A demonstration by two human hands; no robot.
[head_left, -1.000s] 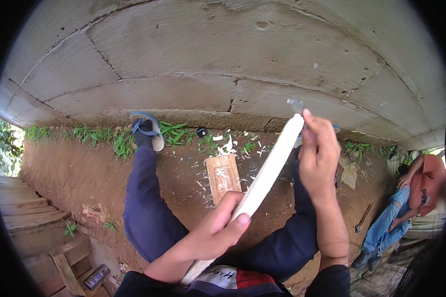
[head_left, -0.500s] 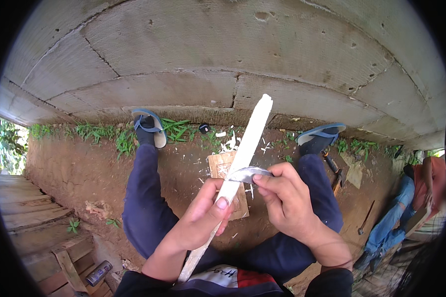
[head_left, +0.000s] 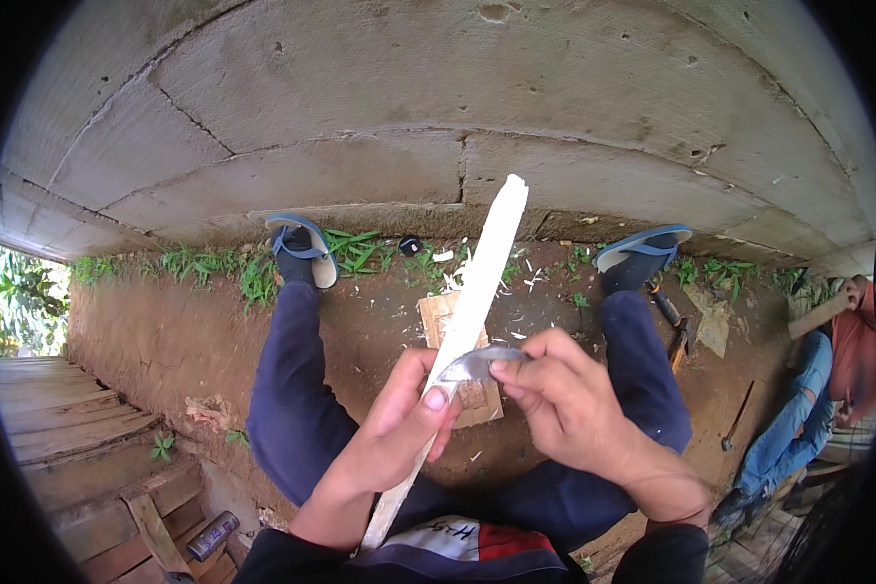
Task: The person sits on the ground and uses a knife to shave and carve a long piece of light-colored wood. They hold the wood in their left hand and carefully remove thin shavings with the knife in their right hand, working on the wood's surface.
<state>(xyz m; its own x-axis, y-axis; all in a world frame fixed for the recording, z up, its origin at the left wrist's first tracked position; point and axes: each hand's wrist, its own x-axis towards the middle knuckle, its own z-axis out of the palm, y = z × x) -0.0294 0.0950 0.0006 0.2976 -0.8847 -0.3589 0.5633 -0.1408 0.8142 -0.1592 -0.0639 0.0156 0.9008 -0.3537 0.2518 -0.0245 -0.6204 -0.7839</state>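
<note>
A long pale strip of wood (head_left: 489,261) slants up and away from my lap, its far end narrowed and rough. My left hand (head_left: 391,433) is wrapped round its lower half, thumb on top. In my right hand (head_left: 579,414), pinched between thumb and fingers, is a knife with a short curved blade (head_left: 475,365). The blade lies across the wood just above my left thumb. Its handle is hidden inside my right hand. Beneath the strip, on the ground, a brown wooden board (head_left: 436,311) is partly covered by the wood and my hands.
Pale shavings (head_left: 530,277) litter the dirt around the board. A hammer (head_left: 681,341) lies beyond my right leg. A block wall (head_left: 360,175) rises ahead. At far right another person (head_left: 852,341) sits holding a piece of wood. A can (head_left: 212,535) stands by planks at lower left.
The knife blade has shifted slightly toward me along the wood, near my left thumb. The other person's piece of wood is now raised higher. The whole view has moved a little.
</note>
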